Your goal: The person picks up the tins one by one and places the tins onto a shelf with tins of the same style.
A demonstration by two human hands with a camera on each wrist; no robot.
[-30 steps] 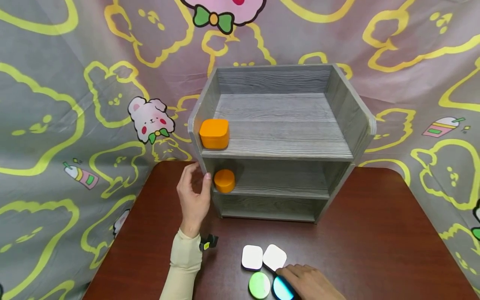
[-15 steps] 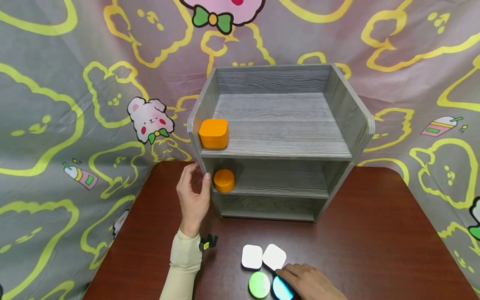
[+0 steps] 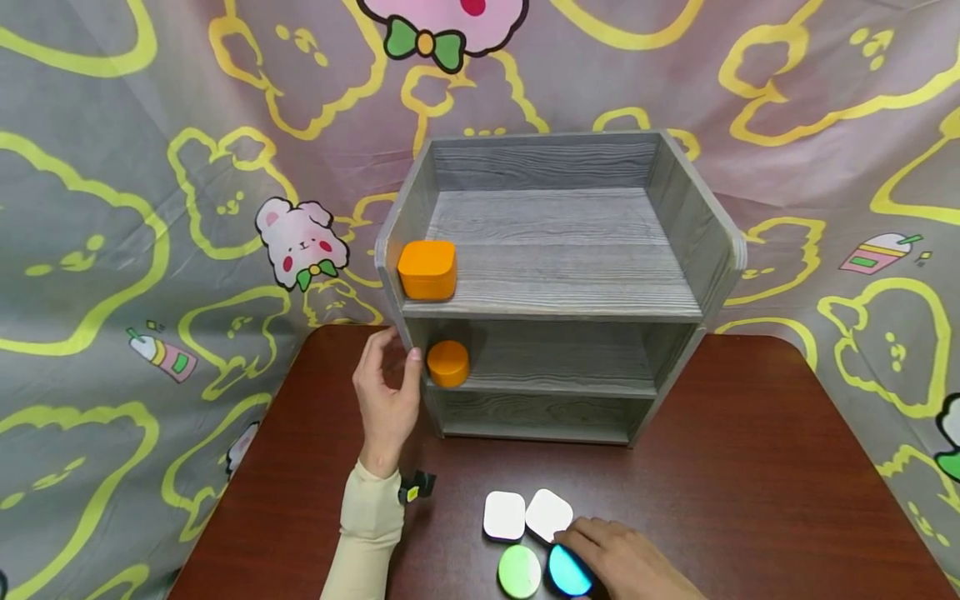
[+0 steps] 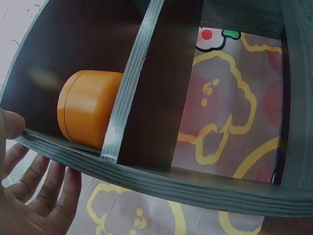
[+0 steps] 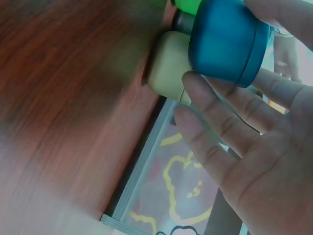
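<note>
My left hand [image 3: 386, 392] grips the left side panel of a grey wooden shelf unit [image 3: 562, 312], thumb on the near side and fingers behind it. Just inside that panel, a round orange canister [image 3: 448, 363] sits on the middle shelf; it also shows in the left wrist view as an orange cylinder [image 4: 90, 107]. On the table in front, my right hand [image 3: 622, 554] holds a round blue canister [image 3: 570, 571], its body [image 5: 222, 44] between thumb and fingers in the right wrist view. Beside it stand a round green canister [image 3: 519, 572] and two white-topped square canisters [image 3: 505, 515].
A squarish orange canister [image 3: 427, 271] stands at the front left corner of the top shelf. The unit stands at the back of a dark red-brown table [image 3: 757, 467]. Behind it hangs a patterned cloth [image 3: 300, 83].
My right hand has shifted slightly on the blue canister, and more of its top and my thumb tip now show. The left hand stays on the shelf panel.
</note>
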